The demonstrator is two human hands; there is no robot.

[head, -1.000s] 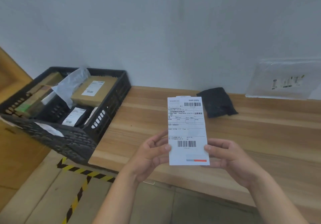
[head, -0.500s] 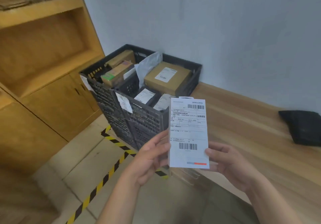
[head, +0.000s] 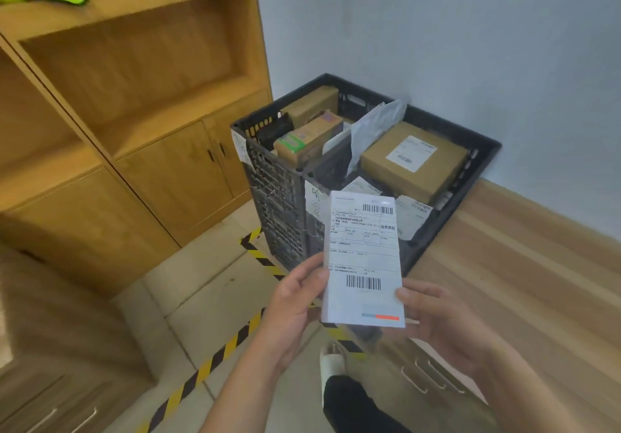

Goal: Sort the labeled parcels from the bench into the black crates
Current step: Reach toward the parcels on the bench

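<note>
A white parcel (head: 364, 258) — barcodes top and bottom, red-and-blue stripe at its foot — is held upright, left grip (head: 295, 305) clamped on its 9 o'clock edge, right grip (head: 440, 321) on its 3 o'clock. The black crates (head: 279, 204) sit behind at 12 o'clock.

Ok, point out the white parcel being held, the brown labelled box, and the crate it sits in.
white parcel (head: 364, 258): head view, middle of its label.
brown labelled box (head: 445, 163): head view, bare cardboard top.
black crate (head: 484, 141): head view, far rim.
</note>
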